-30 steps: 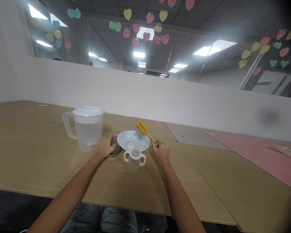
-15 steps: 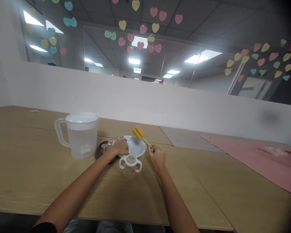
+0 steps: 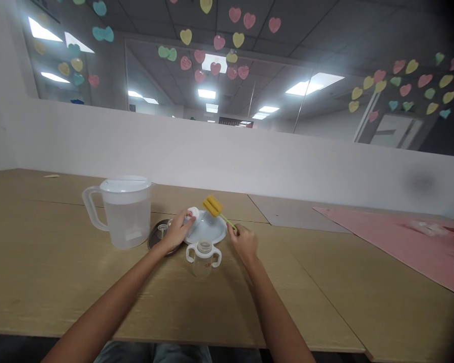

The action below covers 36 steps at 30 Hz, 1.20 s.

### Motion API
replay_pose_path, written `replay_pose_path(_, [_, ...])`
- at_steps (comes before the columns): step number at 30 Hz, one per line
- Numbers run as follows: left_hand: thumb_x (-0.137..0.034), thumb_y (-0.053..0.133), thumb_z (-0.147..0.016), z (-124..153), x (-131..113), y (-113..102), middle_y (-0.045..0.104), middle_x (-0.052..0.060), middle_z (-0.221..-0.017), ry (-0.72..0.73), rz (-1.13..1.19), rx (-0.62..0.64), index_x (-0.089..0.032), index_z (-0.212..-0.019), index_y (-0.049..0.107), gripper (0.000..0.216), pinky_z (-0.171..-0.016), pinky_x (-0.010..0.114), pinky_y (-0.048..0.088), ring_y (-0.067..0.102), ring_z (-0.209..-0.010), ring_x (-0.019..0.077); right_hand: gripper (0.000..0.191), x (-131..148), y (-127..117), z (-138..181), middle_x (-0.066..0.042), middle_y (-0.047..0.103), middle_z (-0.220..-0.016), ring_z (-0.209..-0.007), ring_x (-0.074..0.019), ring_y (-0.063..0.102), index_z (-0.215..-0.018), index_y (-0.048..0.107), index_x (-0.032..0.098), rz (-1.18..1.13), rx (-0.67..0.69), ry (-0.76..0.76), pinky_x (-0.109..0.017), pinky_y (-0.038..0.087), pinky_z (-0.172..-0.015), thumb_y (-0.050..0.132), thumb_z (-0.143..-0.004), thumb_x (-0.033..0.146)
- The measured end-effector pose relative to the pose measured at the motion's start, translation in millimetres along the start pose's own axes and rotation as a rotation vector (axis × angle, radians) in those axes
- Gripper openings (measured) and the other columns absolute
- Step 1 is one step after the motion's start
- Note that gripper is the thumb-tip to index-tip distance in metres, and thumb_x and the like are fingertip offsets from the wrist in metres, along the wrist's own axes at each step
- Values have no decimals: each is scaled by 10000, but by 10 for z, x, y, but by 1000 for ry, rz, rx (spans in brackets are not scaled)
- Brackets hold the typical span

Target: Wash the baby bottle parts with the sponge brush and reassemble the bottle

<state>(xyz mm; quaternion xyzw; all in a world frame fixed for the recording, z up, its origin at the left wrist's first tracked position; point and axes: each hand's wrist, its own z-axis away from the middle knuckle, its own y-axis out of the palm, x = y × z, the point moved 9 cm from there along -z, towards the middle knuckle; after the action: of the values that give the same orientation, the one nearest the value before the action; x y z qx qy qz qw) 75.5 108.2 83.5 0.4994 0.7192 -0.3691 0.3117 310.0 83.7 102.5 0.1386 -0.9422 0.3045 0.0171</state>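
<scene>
Between the fingers of my left hand (image 3: 177, 229) is a small round white cap (image 3: 193, 213), held over the left edge of a white bowl (image 3: 211, 229). My right hand (image 3: 244, 241) grips the thin green handle of a bottle brush (image 3: 213, 205), whose yellow sponge head is raised above the bowl's far side. In front of the bowl stands an uncapped clear baby bottle (image 3: 203, 262) with two white side handles. A dark round tray (image 3: 156, 241) carries small clear bottle parts (image 3: 162, 231); my left hand and wrist partly cover it.
A lidded translucent pitcher (image 3: 127, 217) with liquid inside stands to the left. At the right, a pink mat (image 3: 386, 237) bears a clear plastic-looking item (image 3: 426, 228). A white wall (image 3: 227, 156) closes off the back of the wooden table (image 3: 166, 307).
My left hand has come up from the bowl and shifted slightly left, now with the white cap showing in it. The brush has moved a little left.
</scene>
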Motion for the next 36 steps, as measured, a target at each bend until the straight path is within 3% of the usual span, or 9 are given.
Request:
replay_pose_path(3, [-510,506,-758,7,266,-67,652,65,-888,-202,432,-90,-157,-882,590,384,-755,287,456,607,-867,200,543,141,-18,30,-23,581,-505,-462,-80,463,-607,637,162,-31,-24,-123,-238,179,-487,342,-917,496])
replay_pose_path(6, [-526,544,-723,11,328,-149,661,44,-866,-239,575,-161,-162,-897,602,408,-684,247,453,618,-807,171,505,332,-77,83,-11,565,-488,-439,-69,438,-594,617,161,-52,-78,-326,-238,197,-491,376,-921,461])
replay_pose_path(9, [-515,586,-705,48,210,-246,671,33,-915,-165,445,-204,-169,-927,631,413,-694,235,451,608,-830,163,456,443,-155,127,-2,557,-479,-435,-68,434,-606,611,165,-45,-138,-457,-238,208,-497,418,-918,435])
replay_pose_path(13, [-511,593,-722,146,6,-102,691,54,-960,-69,360,-98,-155,-989,652,448,-749,254,465,614,-890,187,414,504,-218,162,5,544,-479,-459,-71,448,-618,601,166,-48,-167,-526,-234,228,-511,447,-919,405])
replay_pose_path(16, [-517,581,-739,236,-33,-30,695,65,-989,-46,334,-111,-160,-1074,625,492,-762,274,481,624,-913,202,440,526,-202,189,2,541,-483,-465,-73,450,-595,581,164,-46,-156,-547,-237,233,-516,420,-936,392])
replay_pose_path(22, [-480,659,-705,322,-150,-265,682,68,-1048,103,-35,-306,-196,-1072,640,464,-868,330,459,614,-975,217,483,479,-116,143,-1,528,-480,-466,-82,442,-599,583,165,7,-113,-523,-244,218,-506,372,-945,427])
replay_pose_path(26, [-485,647,-727,363,-238,-473,673,72,-1042,188,-250,-457,-204,-1076,637,448,-865,349,445,608,-937,214,499,362,-176,62,-6,531,-478,-444,-81,420,-590,579,163,58,-182,-415,-252,194,-493,361,-944,439])
replay_pose_path(33, [-490,625,-753,394,-380,-369,669,71,-978,351,-550,-398,-216,-1098,634,440,-881,355,403,587,-912,222,447,441,-150,92,-8,571,-519,-481,-73,466,-663,628,173,-22,-117,-444,-235,230,-510,383,-942,423])
replay_pose_path(36, [-518,598,-765,404,-363,-448,666,76,-946,372,-577,-424,-205,-1074,650,443,-880,343,403,585,-904,219,494,312,-167,39,-13,571,-498,-447,-76,434,-620,617,170,29,-167,-319,-243,197,-495,362,-943,444])
